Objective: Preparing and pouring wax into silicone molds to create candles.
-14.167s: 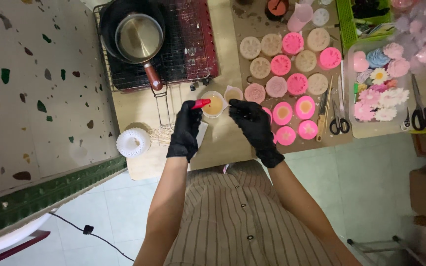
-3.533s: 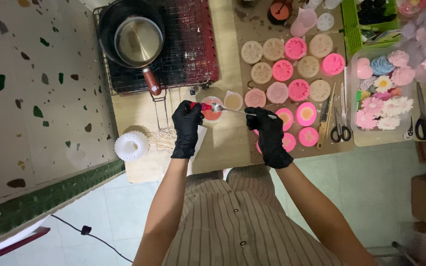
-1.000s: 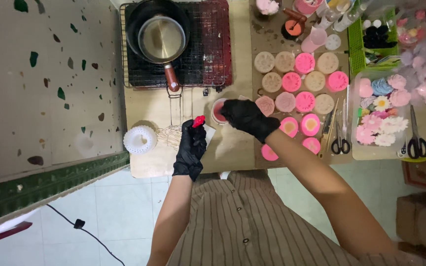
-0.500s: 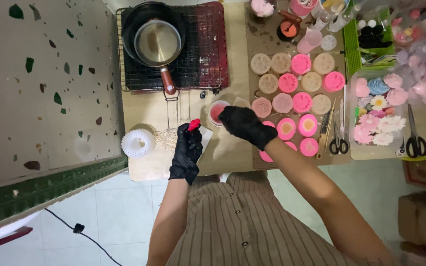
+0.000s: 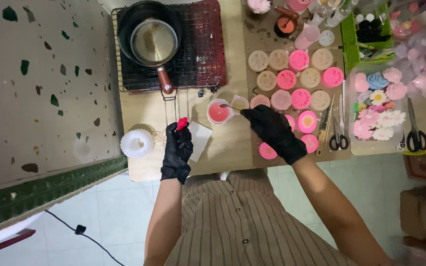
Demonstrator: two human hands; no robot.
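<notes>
Moved: right hand (image 5: pixel 273 129) withdrawn from cup (image 5: pixel 218 111), grip pinching spoon (image 5: pixel 230 107); left hand (image 5: pixel 177 148) clasps red bottle (image 5: pixel 181 123). Risk: dripping spoon stains table (image 5: pixel 223 148).

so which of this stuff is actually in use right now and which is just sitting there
In use:
- right hand holding a spoon over the cup of pink liquid
- left hand gripping a small red bottle

Lying about:
- saucepan
- round moulds
- scissors
- white ring
</notes>
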